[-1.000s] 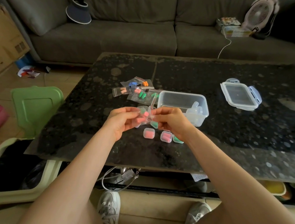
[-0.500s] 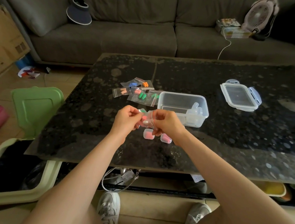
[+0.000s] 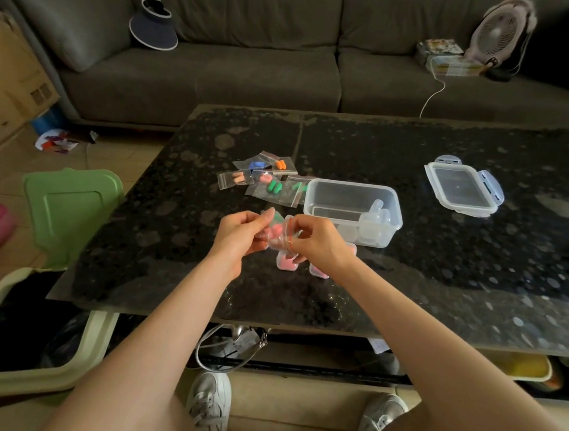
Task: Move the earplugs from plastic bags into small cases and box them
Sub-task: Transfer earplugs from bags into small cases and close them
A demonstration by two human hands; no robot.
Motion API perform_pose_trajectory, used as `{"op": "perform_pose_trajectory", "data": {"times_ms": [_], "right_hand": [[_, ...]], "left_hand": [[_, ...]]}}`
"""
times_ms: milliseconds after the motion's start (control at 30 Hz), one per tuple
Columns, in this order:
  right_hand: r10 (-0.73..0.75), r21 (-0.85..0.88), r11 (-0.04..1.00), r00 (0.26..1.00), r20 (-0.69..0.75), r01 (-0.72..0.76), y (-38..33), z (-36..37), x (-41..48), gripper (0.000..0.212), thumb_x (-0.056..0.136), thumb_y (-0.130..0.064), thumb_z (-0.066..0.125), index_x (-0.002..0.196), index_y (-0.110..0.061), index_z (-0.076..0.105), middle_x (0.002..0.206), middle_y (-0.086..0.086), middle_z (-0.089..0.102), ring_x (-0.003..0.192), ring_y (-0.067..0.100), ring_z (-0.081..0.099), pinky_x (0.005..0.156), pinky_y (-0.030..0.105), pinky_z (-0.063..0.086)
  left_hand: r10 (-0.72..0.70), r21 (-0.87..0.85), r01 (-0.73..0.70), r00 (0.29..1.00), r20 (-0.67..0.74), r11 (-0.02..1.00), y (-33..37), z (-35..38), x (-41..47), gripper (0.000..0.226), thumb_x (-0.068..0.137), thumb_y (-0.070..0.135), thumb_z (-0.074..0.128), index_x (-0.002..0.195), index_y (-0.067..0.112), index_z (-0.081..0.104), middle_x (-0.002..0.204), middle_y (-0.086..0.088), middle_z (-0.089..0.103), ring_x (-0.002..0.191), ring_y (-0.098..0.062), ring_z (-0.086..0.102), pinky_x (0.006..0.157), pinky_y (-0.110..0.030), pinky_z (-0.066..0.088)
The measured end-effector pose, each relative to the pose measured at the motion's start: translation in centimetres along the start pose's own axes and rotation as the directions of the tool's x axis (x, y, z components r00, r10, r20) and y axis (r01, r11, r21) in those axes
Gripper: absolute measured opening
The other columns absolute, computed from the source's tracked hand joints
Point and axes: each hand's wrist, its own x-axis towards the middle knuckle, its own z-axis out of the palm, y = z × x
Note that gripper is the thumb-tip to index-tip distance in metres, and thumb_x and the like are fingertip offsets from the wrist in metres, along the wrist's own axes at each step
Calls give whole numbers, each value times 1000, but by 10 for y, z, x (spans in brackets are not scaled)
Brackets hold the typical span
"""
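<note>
The left hand [image 3: 240, 237] and right hand [image 3: 320, 247] both pinch a small clear bag [image 3: 282, 242] holding pink earplugs [image 3: 275, 231], just above the table [image 3: 476, 283]. Filled cases [image 3: 286, 265] lie beneath. The open box [image 3: 353, 195] stands just beyond, with more bags [image 3: 266, 186] to its left and the lid [image 3: 462, 189] well apart to the right.

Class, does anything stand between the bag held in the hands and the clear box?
Nothing visible does. The left hand and right hand pinch the bag just short of the clear box, which is open on top; its lid lies apart to the right.
</note>
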Motion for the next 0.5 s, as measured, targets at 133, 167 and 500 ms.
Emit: {"op": "perform_pose_trajectory", "data": {"times_ms": [133,167,500], "right_hand": [[0,-39,999,1000,-26,-1,-1,0,0,8,87,-10,67,86,-13,60,80,3,60,69,14,62,65,23,56],[-2,-62,998,999,-33,0,-2,0,0,7,86,-10,67,87,-13,60,80,2,60,70,14,60,66,22,55],[25,-75,997,996,-82,-31,-2,-9,2,7,85,-9,65,86,-14,60,88,-1,57,79,15,59,72,25,55]], "left_hand": [[-37,-57,40,998,51,998,0,-3,1,17,86,29,66,86,13,64,92,-8,69,88,-20,67,66,-22,53],[-36,-59,40,997,63,997,0,-2,1,16,87,29,66,87,12,64,91,-7,68,89,-20,67,66,-22,54],[51,82,-42,992,-115,996,-3,-13,14,21,89,23,64,99,5,62,77,-4,57,66,-10,52,58,-18,44]]}}
